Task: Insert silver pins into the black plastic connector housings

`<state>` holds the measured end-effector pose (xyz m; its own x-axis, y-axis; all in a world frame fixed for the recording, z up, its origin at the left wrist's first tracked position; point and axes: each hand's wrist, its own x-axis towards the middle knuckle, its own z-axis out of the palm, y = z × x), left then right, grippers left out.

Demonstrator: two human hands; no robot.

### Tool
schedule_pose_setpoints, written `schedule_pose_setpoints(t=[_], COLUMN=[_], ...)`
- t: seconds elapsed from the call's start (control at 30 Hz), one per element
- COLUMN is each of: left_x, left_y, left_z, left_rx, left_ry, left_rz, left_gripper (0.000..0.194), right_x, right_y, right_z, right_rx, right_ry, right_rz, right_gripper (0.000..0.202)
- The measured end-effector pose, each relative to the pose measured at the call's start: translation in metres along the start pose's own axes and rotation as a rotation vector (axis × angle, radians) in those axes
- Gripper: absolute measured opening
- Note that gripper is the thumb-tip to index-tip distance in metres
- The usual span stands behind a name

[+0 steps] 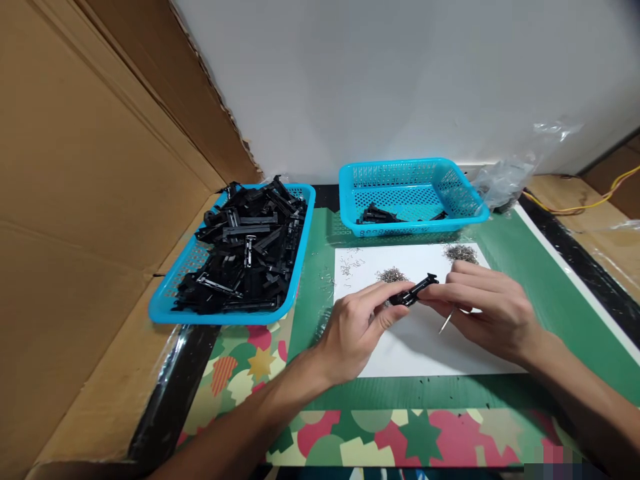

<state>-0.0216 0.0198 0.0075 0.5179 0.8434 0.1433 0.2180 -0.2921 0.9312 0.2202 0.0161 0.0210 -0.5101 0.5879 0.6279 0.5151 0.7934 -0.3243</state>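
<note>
Fine fitting in hand, I judge: left hand (356, 327) pinches black part (412, 293), right hand (490, 303) grips metal tool (445, 323) near right; next move wants steady alignment.

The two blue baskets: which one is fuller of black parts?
The left basket, heaped high with black parts; the right basket holds only a few.

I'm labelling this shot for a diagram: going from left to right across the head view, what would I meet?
Tall brown cardboard panel, blue basket heaped with black plastic parts, left hand, held black part, right hand, yellow wires.
</note>
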Motion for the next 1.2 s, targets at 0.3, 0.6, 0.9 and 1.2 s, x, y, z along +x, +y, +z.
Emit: schedule_pose_setpoints(t=[0.3,0.6,0.9,1.2], left_x=[-0.003,-0.007,-0.008,-0.007], left_y=[-0.007,-0.014,-0.016,-0.018], left_z=[0.0,0.009,0.009,0.011], left_rx=[0.5,0.611,0.644,0.677], left_ry=[0.253,0.198,0.098,0.118], left_rz=[0.401,0.535,0.478,0.486], left_gripper=[0.02,0.014,0.011,0.013], right_x=[-0.001,-0.005,-0.006,0.003], right_y=[0.005,0.019,0.019,-0.01], right_z=[-0.001,-0.022,-0.01,0.009], right_rx=[0.066,0.303,0.242,0.517], right_ry=[-0.11,-0.193,-0.019,-0.212], right_rz=[0.07,0.38,0.568,0.663], right_gripper=[0.018,0.03,0.018,0.029])
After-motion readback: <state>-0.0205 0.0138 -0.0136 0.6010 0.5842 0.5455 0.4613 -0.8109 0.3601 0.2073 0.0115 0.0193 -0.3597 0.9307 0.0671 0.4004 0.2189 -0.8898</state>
